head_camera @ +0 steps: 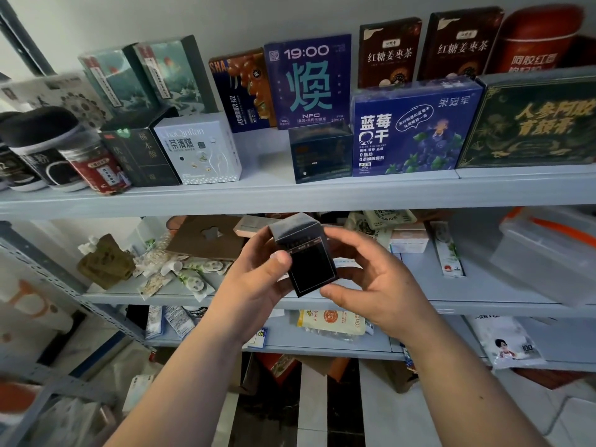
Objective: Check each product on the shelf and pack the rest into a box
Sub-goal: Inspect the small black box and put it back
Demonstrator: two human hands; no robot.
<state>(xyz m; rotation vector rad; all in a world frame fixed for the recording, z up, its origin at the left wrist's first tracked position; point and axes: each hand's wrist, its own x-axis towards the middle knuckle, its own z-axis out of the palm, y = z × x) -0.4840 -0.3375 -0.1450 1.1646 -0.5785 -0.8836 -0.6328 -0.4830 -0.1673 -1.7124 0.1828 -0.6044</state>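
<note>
I hold a small black box [306, 256] with a thin gold border in both hands, in front of the middle shelf. My left hand [258, 279] grips its left side, thumb across the front face. My right hand [364, 282] curls round its right side, thumb under the lower corner. The top shelf [258, 195] carries many product boxes: a white tea box [200, 150], a dark blue box [319, 153], a blueberry box [412, 130] and a tall purple box [308, 82].
Jars [90, 162] stand at the top shelf's left end, a large dark green box [532, 121] at its right. The middle shelf holds loose sachets [190, 279], cardboard [206, 240] and a clear plastic container [545, 253]. Packets lie on the lower shelf [332, 324].
</note>
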